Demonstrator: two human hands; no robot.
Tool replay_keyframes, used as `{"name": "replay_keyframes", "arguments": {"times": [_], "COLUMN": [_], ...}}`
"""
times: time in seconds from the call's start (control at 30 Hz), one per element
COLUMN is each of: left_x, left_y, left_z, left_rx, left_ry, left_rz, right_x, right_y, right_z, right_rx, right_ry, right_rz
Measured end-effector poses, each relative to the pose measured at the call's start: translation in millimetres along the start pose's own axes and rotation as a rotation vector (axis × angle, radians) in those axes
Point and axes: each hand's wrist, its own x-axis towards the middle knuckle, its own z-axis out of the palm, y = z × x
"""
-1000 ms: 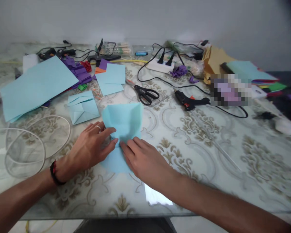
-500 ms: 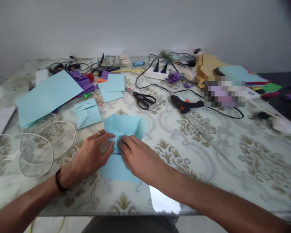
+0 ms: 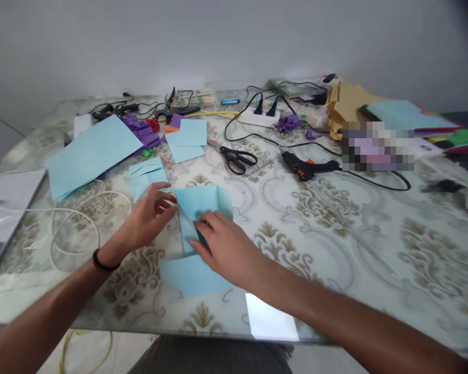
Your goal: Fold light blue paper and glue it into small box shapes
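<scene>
A light blue paper sheet point(image 3: 203, 200) lies partly folded on the glass-topped table point(image 3: 315, 223) in front of me. My right hand point(image 3: 224, 246) lies flat on its middle, fingers spread, pressing it down. My left hand point(image 3: 150, 218) pinches the sheet's left flap and lifts it off the table, thumb and fingers closed on the edge. Another folded light blue piece point(image 3: 146, 174) lies just beyond my left hand.
Black scissors point(image 3: 236, 158) and a black glue gun point(image 3: 306, 166) lie behind the sheet. Large blue sheets point(image 3: 89, 153), purple paper point(image 3: 142, 130), a power strip point(image 3: 257, 117) with cables, a white cord loop point(image 3: 74, 223) at left, coloured paper stacks point(image 3: 405, 117) at right.
My left hand went from pressing flat beside the crease to pinching and raising the sheet's left flap. My right hand stayed on the paper. The camera shifted slightly.
</scene>
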Motion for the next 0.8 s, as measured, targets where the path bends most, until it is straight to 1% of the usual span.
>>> {"name": "replay_keyframes", "arguments": {"times": [0.07, 0.13, 0.23, 0.33, 0.4, 0.47, 0.53, 0.6, 0.67, 0.8], "left_x": [3.3, 3.7, -0.4, -5.7, -7.0, -6.6, -6.0, -6.2, -7.5, -10.8], "left_y": [-4.6, -7.5, -8.2, -7.8, -9.0, -11.3, -13.6, -15.1, -15.7, -16.6], "left_z": [-2.3, -2.6, -3.4, -7.1, -10.5, -13.4, -14.9, -14.8, -13.4, -9.9], "left_rx": [0.064, 0.066, -0.058, -0.167, -0.125, -0.045, 0.025, 0.065, 0.074, 0.022], "left_ry": [-0.091, -0.144, -0.189, -0.256, -0.246, -0.200, -0.173, -0.170, -0.172, -0.177], "left_rz": [0.028, 0.039, 0.045, 0.062, 0.063, 0.048, 0.015, -0.023, -0.039, 0.002], "right_x": [7.6, 14.2, 19.2, 20.4, 21.4, 22.8, 23.8, 23.6, 22.6, 20.4], "right_y": [0.4, 1.2, 2.8, 3.9, 3.6, 2.8, 2.0, 1.7, 2.0, 3.2], "right_z": [-3.0, -3.7, -1.0, 2.4, 4.0, 5.1, 6.1, 7.4, 9.1, 14.2], "right_rx": [0.057, 0.131, 0.194, 0.234, 0.268, 0.298, 0.319, 0.328, 0.336, 0.405], "right_ry": [-0.043, -0.060, -0.053, -0.032, -0.009, 0.019, 0.044, 0.059, 0.076, 0.125], "right_rz": [0.067, 0.132, 0.180, 0.176, 0.167, 0.159, 0.146, 0.129, 0.111, 0.065]}}
